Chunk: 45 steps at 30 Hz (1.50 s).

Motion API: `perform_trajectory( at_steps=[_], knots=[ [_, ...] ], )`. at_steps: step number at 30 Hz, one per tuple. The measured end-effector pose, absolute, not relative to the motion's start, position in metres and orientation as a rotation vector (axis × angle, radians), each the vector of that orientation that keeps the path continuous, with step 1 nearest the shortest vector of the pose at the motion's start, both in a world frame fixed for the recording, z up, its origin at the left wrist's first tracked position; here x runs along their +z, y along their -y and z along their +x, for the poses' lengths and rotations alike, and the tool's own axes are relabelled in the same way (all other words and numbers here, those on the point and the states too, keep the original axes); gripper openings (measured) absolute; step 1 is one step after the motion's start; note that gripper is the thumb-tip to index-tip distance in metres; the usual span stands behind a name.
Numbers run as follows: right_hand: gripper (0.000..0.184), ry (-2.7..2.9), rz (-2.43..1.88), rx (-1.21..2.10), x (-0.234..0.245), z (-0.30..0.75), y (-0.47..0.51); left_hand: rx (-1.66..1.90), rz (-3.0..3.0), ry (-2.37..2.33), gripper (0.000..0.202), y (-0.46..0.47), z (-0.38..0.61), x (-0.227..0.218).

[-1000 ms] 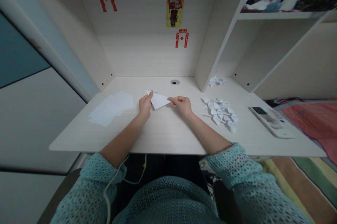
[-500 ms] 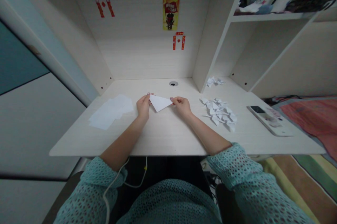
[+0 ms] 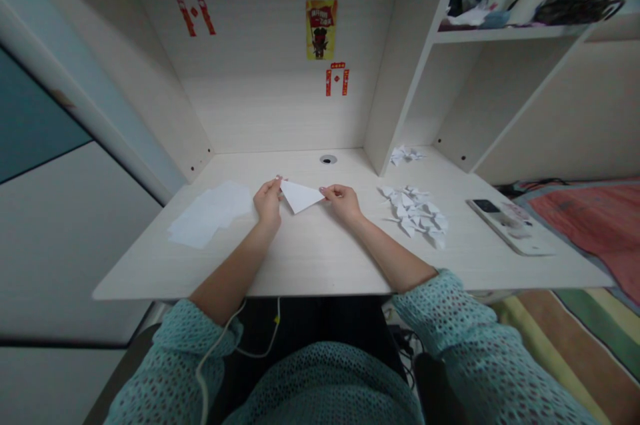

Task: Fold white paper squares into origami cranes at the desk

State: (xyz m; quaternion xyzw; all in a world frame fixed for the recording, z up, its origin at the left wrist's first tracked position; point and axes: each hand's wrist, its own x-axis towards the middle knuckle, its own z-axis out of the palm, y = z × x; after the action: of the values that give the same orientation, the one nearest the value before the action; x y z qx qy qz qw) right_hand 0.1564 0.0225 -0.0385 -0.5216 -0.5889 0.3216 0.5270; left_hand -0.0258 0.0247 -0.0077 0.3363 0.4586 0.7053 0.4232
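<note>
A white paper folded into a triangle (image 3: 300, 196) is held just above the pale desk (image 3: 310, 252) between my two hands. My left hand (image 3: 268, 201) pinches its left corner, fingers closed. My right hand (image 3: 341, 200) pinches its right corner, fingers curled. A loose stack of flat white sheets (image 3: 210, 213) lies to the left of my left hand. A heap of several small folded white paper figures (image 3: 415, 214) lies to the right of my right hand.
A phone (image 3: 507, 225) lies near the desk's right end. A few more folded papers (image 3: 407, 155) sit in the shelf nook at the back right. A cable hole (image 3: 328, 159) is behind the hands. Bags fill the upper shelf (image 3: 505, 30).
Both hands have kept their pinch on the paper triangle and lifted it slightly, turning it a little. The view has shifted a bit.
</note>
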Motion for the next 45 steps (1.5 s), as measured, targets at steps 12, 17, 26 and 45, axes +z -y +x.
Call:
perform_trajectory(
  at_steps=[12,17,26,45],
  knots=[
    [0.047,1.229,-1.180,0.959,-0.036,0.161,-0.025,1.364,1.020,-0.939,0.053,-0.020,-0.021,-0.009],
    [0.043,1.396,-1.090,0.826,-0.030,0.158,-0.018,1.389,1.109,-0.979,0.047,-0.020,-0.018,-0.013],
    [0.040,1.901,-1.065,0.307,-0.017,0.166,-0.003,1.319,1.111,-1.021,0.044,-0.024,-0.018,-0.017],
    [0.024,1.931,-1.116,0.379,-0.019,0.163,-0.002,1.166,1.105,-1.044,0.052,-0.015,-0.020,-0.003]
  ],
)
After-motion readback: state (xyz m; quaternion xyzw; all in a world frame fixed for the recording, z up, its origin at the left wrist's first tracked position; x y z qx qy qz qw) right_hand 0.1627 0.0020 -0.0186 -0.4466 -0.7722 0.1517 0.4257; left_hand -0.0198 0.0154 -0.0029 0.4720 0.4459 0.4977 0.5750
